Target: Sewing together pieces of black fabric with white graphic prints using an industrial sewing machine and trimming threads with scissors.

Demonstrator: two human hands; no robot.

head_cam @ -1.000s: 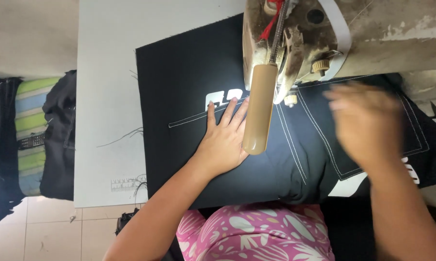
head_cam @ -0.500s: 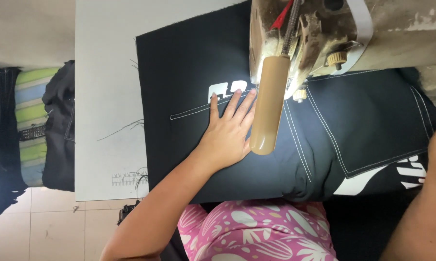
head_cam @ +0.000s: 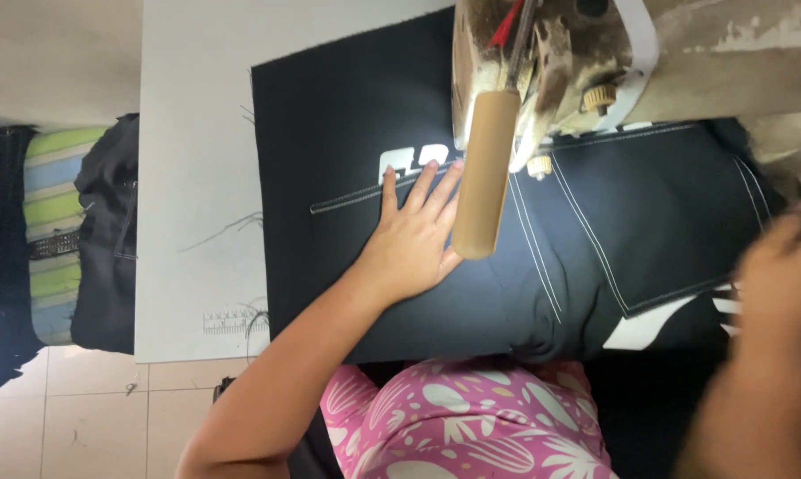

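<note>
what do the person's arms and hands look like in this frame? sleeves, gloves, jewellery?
Both are bare. The left hand has no glove, ring or watch, and the forearm shows no sleeve up to the frame edge. The right hand is motion-blurred at the right edge; no glove or sleeve shows, finer detail can't be told. Below, the person wears pink clothing with a white leaf print.

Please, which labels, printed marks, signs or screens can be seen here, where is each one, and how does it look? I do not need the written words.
White print: on the black fabric, beside the left hand; blocky, brightly lit.
White patch: on the fabric near the right hand; angular.
Ruler scale: table front edge; fine grey ticks.
No screens or packages.
</note>
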